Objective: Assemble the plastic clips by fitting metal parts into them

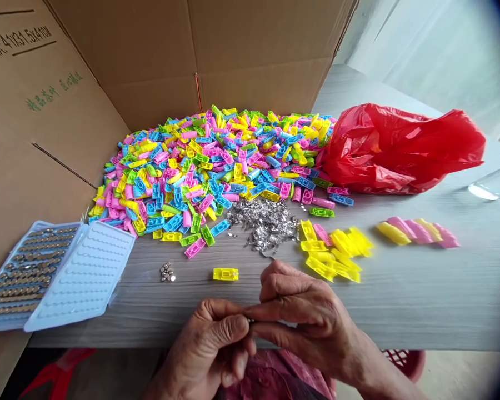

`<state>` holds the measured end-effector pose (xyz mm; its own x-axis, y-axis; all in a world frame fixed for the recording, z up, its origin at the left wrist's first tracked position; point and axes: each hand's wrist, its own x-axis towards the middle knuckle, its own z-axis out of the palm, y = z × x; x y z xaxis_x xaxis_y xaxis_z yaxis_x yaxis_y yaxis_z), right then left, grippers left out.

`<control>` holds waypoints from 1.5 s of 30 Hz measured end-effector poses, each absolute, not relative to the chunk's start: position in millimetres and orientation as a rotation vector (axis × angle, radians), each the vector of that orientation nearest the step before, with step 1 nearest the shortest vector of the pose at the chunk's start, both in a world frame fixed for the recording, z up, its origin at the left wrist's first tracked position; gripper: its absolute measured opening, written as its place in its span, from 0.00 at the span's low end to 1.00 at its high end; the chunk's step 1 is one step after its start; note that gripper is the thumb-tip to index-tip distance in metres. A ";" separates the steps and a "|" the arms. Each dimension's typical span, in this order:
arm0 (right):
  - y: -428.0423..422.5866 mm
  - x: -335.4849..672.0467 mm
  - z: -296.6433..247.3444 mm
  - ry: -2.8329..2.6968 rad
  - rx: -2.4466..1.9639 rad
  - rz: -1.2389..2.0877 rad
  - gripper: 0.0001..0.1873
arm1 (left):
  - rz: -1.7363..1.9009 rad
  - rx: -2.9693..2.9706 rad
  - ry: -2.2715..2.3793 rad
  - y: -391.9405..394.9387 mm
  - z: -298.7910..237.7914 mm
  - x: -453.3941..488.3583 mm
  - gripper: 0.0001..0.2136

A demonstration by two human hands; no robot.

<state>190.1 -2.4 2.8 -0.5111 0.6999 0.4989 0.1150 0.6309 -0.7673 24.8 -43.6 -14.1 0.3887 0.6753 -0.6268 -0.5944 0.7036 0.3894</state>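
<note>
Head view: we look down over the near edge of a grey wood-grain table (400, 316), with both of our hands right at that edge. The left hand (210, 347) and the right hand (304, 319) are drawn in narrow, their fingertips meeting on a small metal piece (250, 320), mostly hidden and too small to make out. Just ahead of the hands lies a yellow plastic casing (225, 274), with a small cluster of round metal bits (167, 272) to its left, and a strip of tabletop separates both from our fingers. Farther on, a wide heap of pink, blue, yellow and green plastic casings (208, 161) spreads against a cardboard carton wall (254, 50), with silver metal clips (262, 222) at its near fringe. To the right, loose yellow casings (333, 250) and a row of pink and yellow ones (416, 232) lie near a red plastic bag (400, 150). A glass vessel (494, 183) is cut off by the frame's right edge. At the left edge, an opened white blister tray (87, 272) holds rows of small metal pieces (25, 272) in its far half.
</note>
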 end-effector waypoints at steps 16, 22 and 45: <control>-10.3 176.8 -3.4 -1.840 -0.603 1.007 0.09 | 0.750 0.029 0.773 -47.6 -28.5 16.1 0.14; -8.4 178.3 -2.9 -1.915 -0.640 0.927 0.06 | 0.824 0.113 0.767 -45.1 -16.9 15.4 0.12; -18.7 191.0 -3.6 -1.856 -0.607 1.100 0.08 | 0.710 0.093 0.785 -42.6 -16.9 22.6 0.14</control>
<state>191.0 -18.7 -3.6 -0.5022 0.7483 0.4335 -0.0212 0.4904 -0.8712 22.6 -42.6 -16.9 0.4909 0.6170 -0.6151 -0.5502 0.7670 0.3302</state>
